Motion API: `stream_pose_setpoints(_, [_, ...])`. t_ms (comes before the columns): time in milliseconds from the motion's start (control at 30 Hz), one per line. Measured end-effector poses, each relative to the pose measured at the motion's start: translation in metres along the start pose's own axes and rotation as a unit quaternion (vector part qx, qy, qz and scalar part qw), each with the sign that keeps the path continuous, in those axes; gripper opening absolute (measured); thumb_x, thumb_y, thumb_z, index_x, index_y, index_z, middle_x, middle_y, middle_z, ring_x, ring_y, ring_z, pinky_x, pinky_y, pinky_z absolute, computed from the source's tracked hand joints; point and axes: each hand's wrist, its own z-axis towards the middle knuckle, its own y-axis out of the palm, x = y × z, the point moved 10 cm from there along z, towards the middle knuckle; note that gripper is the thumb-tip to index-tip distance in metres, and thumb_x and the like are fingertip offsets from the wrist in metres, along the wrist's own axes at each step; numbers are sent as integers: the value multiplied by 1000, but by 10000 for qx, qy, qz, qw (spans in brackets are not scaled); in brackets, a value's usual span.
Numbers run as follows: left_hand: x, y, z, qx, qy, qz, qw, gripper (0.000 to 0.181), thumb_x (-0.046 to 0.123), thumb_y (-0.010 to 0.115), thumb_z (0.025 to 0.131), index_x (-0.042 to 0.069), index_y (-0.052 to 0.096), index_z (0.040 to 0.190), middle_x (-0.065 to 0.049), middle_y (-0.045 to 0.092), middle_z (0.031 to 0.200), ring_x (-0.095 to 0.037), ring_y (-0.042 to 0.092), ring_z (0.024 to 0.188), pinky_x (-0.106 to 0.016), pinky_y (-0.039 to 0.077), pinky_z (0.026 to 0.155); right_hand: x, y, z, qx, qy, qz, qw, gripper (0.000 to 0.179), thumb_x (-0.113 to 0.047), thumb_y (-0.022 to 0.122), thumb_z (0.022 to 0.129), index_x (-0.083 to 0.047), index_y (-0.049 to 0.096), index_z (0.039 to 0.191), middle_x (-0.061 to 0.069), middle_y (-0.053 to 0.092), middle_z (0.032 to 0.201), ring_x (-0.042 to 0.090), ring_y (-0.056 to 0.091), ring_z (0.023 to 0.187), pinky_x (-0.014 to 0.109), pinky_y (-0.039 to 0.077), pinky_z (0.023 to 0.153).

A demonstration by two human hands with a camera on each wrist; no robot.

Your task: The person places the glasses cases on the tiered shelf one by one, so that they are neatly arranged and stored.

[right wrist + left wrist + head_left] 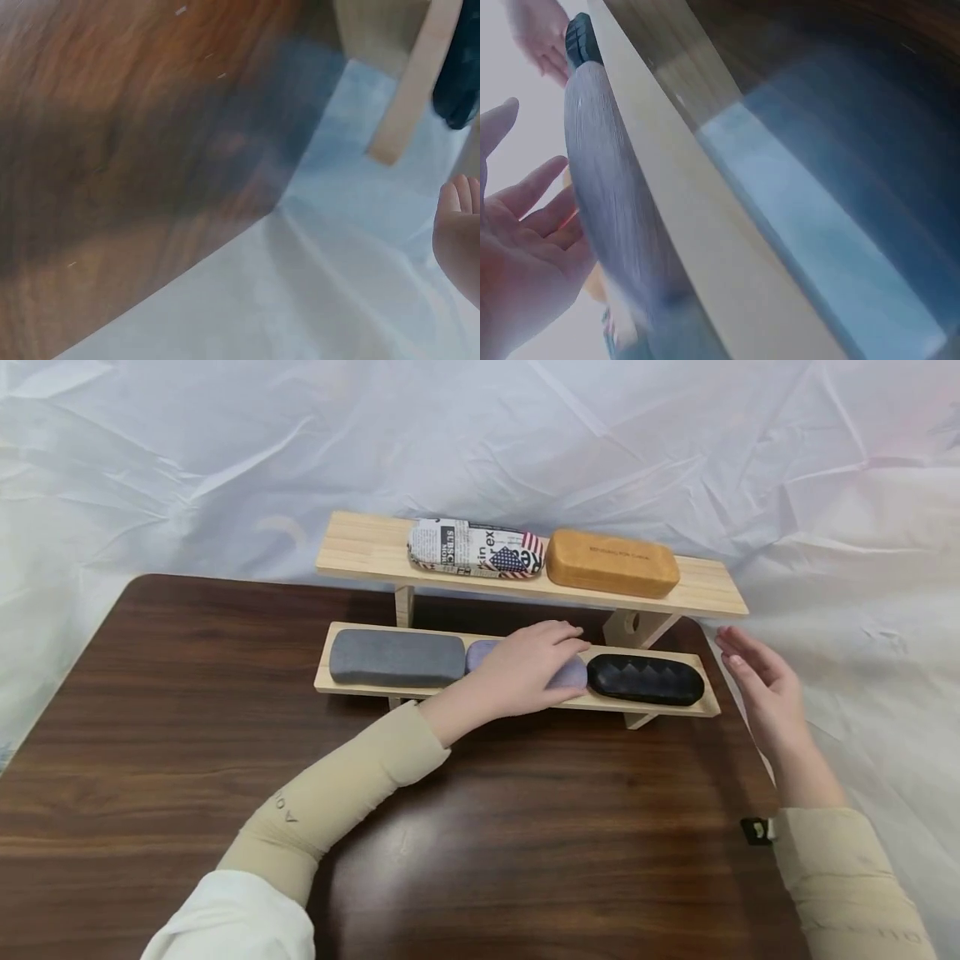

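Note:
My left hand [525,668] is over a lavender glasses case [572,673] on the lower shelf and hides much of it. In the left wrist view, the thumb and fingers are spread beside the lavender case [604,165], not wrapped round it. A black glasses case [645,679] lies just right of it, and a grey glasses case [397,657] sits to its left. My right hand [768,693] is held off the shelf's right end, holding nothing, its fingers loosely bent. Part of that hand [461,232] shows at the right edge of the right wrist view.
The upper board [360,545] of the two-tier wooden stand bears a newspaper-print glasses case [476,550] and a tan-orange case [611,562]. The lower board [324,672] is nearer me. Everything stands on a dark wooden table [187,760] before a white sheet backdrop [225,443].

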Motion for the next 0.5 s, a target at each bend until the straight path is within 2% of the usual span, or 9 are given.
stream_pose_setpoints(167, [-16,-9,-33,-52,-134,421,9990,71,56,57,106,11,49,159,-14,44,167,-32,35,160,-44,21,136,-13,24,0,-168,-69,-191,9997,46,9,51,107,11,47,153,2,69,143,7,63,135,14,47,113])
stream_pose_setpoints(300, [-28,-19,-58,-17,-280,622,9977,76,61,52,106,12,44,163,-16,37,171,-35,28,163,-48,15,137,-20,42,-1,-239,-106,-850,9960,46,8,51,106,6,51,152,-4,69,143,5,61,135,12,45,112])
stream_pose_setpoints(400, [-36,-28,-77,70,-335,768,9965,78,63,52,105,14,41,164,-18,34,172,-38,24,164,-50,12,137,-25,58,-4,-373,-168,-1509,9877,47,7,53,105,3,53,153,-9,66,145,2,58,137,9,44,112])
stream_pose_setpoints(433, [-40,-30,-83,114,-367,798,9961,78,64,53,104,15,41,165,-18,34,172,-39,24,164,-51,12,137,-26,64,-5,-443,-214,-1631,9854,48,8,53,105,3,52,153,-8,64,147,2,55,139,9,41,114])
stream_pose_setpoints(500, [-46,-36,-97,186,-457,878,9949,79,65,54,104,18,40,165,-18,34,172,-41,23,164,-53,12,137,-30,78,-8,-621,-414,-2147,9738,51,9,55,104,4,51,154,-2,58,154,3,50,144,10,37,118])
